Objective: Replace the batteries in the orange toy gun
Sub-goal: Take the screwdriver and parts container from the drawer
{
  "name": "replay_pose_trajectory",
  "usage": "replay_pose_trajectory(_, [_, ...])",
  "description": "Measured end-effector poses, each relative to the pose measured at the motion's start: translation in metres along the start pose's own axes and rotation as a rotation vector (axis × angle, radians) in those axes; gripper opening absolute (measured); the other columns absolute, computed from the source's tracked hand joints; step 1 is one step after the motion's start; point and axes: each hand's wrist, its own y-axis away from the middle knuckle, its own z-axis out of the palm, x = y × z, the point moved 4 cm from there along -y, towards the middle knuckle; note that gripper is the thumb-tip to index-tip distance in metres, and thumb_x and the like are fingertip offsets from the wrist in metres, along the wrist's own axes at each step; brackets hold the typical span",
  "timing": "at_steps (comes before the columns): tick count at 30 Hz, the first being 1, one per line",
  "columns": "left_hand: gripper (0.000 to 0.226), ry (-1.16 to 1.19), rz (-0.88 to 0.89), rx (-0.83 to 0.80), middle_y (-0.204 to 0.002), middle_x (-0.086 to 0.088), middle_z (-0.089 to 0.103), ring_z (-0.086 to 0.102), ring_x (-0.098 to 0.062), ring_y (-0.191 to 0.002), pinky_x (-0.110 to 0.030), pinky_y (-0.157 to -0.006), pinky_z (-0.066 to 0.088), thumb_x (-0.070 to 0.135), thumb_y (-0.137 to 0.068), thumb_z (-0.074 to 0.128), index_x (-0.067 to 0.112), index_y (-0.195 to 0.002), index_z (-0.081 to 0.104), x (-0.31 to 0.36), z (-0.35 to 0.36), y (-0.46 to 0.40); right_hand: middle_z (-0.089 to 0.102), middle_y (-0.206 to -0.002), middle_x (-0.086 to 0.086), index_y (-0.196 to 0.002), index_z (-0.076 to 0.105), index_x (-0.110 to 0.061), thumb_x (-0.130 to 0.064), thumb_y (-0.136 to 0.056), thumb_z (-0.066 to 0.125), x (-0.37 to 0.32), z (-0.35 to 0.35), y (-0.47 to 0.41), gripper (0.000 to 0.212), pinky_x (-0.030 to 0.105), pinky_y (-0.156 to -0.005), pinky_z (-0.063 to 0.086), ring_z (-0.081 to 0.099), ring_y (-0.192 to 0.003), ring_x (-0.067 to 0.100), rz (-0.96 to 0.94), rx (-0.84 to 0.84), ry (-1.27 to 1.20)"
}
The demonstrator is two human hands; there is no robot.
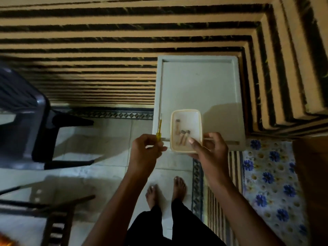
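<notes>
A person seen from above: two bare forearms with no sleeves, watch or rings, ending in the left hand (pixel 144 150) and right hand (pixel 211 150). Black trousers (pixel 170 226) at 6 o'clock cover the legs. The feet (pixel 166 190) are bare.

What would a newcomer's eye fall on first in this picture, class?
First, the two hands at centre: the left hand pinches a yellow screwdriver, and the right hand holds a cream box with batteries inside. Behind them a pale tray table stands against a bold striped cover, with a dark chair at left.
</notes>
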Motion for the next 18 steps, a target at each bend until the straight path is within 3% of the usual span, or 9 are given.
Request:
replay_pose_trajectory(3, [0.008,0.141,-0.044,0.107,-0.088,-0.013,0.075,0.079,-0.031,-0.089,-0.043,-0.078,0.066,-0.007,-0.094,0.071,0.0,-0.096,0.067,-0.009,-0.044,0.042,0.078,-0.104,0.004,-0.114,0.063,-0.014,-0.016,-0.086,0.082,-0.006,0.026,0.033,0.034,0.036,-0.068,0.064,0.078,-0.092,0.017,-0.008,-0.126,0.011])
replay_pose_trajectory(7, [0.014,0.295,-0.032,0.23,-0.087,-0.017,0.07,0.077,-0.029,-0.081,-0.051,-0.075,0.067,0.003,-0.092,0.076,-0.004,-0.092,0.064,-0.023,-0.097,0.095,0.079,-0.102,0.005,-0.114,0.065,-0.016,-0.015,-0.09,0.077,-0.013,0.062,0.078,0.027,0.034,-0.067,0.062,0.078,-0.092,0.02,-0.073,-0.242,0.052])
replay_pose_trajectory(12, [0.019,0.405,0.0,0.403,-0.093,-0.022,0.072,0.077,-0.021,-0.074,-0.033,-0.069,0.067,0.007,-0.095,0.073,-0.008,-0.104,0.068,-0.058,-0.177,0.168,0.077,-0.11,0.009,-0.118,0.066,-0.011,-0.015,-0.09,0.078,-0.017,0.114,0.162,0.031,0.038,-0.069,0.065,0.078,-0.094,0.021,-0.158,-0.408,0.1])
replay_pose_trajectory(18, [0.013,0.405,0.056,0.586,-0.081,-0.011,0.079,0.078,-0.023,-0.077,-0.035,-0.072,0.064,0.018,-0.094,0.077,0.006,-0.096,0.079,-0.133,-0.276,0.263,0.078,-0.106,0.004,-0.115,0.069,-0.013,-0.016,-0.09,0.078,0.009,0.174,0.289,0.028,0.038,-0.071,0.065,0.077,-0.093,0.016,-0.243,-0.589,0.142])
